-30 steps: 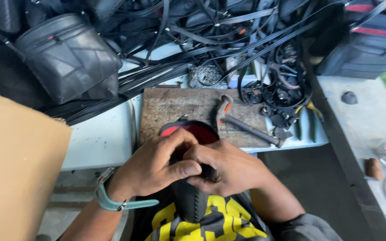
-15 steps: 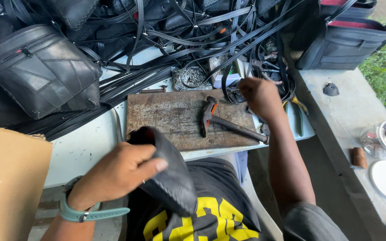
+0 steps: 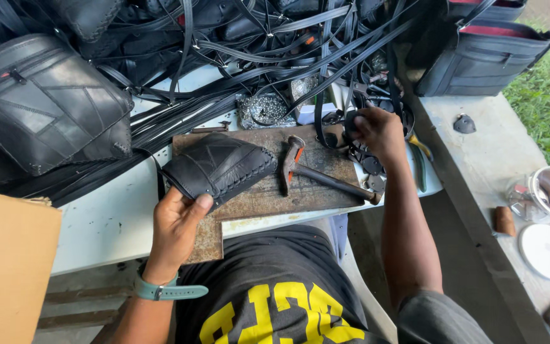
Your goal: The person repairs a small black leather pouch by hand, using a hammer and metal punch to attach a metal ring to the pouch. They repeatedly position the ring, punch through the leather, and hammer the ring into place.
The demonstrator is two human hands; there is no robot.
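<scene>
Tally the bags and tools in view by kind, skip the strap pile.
Small stitched black pouch, in the left hand: 1
Large black bags: 2 (left, top right)
Hammer: 1
Total: 4
The right hand reaches into the straps beside the wooden board.

From my feed: both arms bare to the elbow and beyond, no gloves on the left hand or the right hand. A pale teal wristband with buckle circles the left wrist. Black T-shirt, bold yellow print across the front. Grey fabric covers the right knee.
</scene>
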